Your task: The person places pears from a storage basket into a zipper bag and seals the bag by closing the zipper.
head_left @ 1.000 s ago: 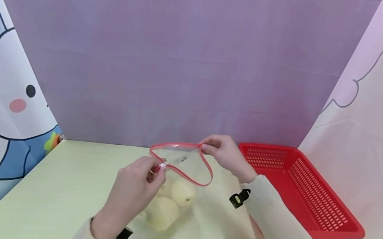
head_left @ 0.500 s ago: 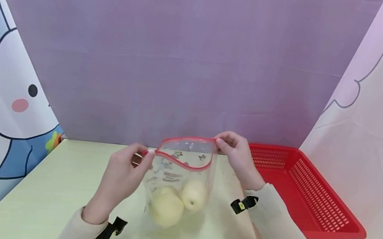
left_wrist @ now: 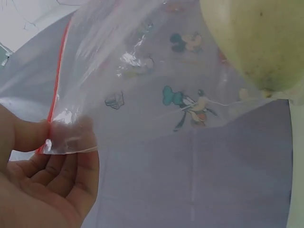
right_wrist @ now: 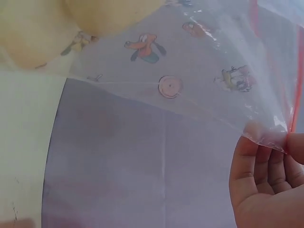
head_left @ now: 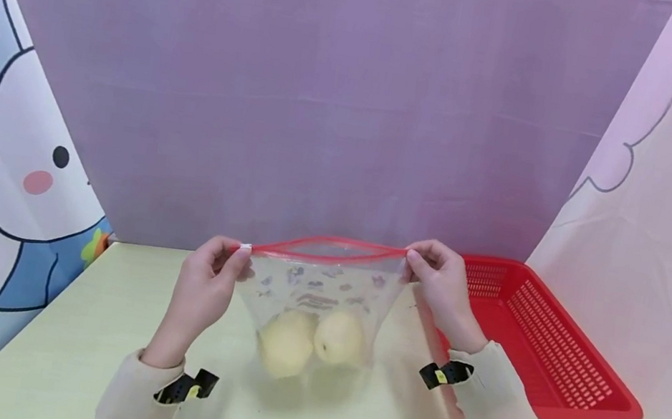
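Between my hands hangs a clear zipper bag [head_left: 318,286] with a red seal strip and printed cartoon figures. Pale yellow-green pears [head_left: 286,343] lie in its bottom; the head view shows two, close together. My left hand [head_left: 206,284] pinches the bag's left top corner, by a small white slider [head_left: 245,247]. The opposite top corner is pinched by the thumb and fingers of my right hand [head_left: 444,291]. The red edges are drawn nearly straight, leaving a narrow gap in the middle. Seen from the left wrist, one pear [left_wrist: 256,42] bulges against the film.
A red perforated plastic basket [head_left: 542,356] stands on the right of the pale table [head_left: 75,337], just beyond my right forearm. A purple cloth [head_left: 325,106] hangs behind the table. Printed cartoon sheets [head_left: 25,192] flank both sides.
My hands have moved apart, the left one leftward and the right one rightward. The bag's mouth has gone from a wide loop to a narrow slit, and its front now faces me.
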A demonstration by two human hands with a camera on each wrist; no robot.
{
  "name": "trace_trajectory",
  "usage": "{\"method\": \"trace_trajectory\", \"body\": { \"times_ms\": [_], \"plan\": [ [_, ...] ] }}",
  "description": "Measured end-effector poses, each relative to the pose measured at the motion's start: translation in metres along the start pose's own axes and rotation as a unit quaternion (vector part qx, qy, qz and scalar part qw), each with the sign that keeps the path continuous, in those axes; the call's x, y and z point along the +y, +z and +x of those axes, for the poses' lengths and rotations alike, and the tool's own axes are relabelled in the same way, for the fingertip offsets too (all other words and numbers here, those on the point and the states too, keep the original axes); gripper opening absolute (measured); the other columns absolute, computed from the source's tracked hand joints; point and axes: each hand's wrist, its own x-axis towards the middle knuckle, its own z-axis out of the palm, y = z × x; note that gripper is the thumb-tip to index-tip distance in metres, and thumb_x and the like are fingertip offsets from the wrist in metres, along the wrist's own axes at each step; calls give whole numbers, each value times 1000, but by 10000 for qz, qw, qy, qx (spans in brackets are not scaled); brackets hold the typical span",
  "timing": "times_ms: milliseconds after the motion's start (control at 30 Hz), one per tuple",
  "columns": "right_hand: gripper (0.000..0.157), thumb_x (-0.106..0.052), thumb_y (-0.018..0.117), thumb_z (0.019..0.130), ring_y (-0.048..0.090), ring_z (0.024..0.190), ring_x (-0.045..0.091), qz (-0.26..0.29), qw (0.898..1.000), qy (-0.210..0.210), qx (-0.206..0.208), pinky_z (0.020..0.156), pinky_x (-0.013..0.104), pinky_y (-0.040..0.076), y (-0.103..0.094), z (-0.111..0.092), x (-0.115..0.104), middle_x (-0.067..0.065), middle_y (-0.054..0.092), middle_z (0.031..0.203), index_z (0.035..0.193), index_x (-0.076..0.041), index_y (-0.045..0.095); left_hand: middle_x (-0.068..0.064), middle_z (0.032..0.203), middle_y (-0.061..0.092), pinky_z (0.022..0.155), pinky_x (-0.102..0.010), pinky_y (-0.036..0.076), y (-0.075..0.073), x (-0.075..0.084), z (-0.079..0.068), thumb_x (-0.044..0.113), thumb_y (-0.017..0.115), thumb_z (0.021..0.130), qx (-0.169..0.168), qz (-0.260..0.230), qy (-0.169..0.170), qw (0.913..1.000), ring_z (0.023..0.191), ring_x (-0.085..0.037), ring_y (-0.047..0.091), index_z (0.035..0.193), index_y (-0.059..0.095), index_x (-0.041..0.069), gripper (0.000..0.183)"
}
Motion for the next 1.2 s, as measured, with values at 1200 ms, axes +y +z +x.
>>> {"method": "trace_trajectory", "body": {
  "times_ms": [1200],
  "plan": [
    [24,-16,63,102,63,74,17,-596,9962,447,455,70,25,60,-19,-13,23,20,65,95,115,4,66,-14,87,66,72,-25,59,26,-43,19,9,61,103,-104,-1008,-464,9938,73,-13,67,106,68,-7,18]
  ]
}}
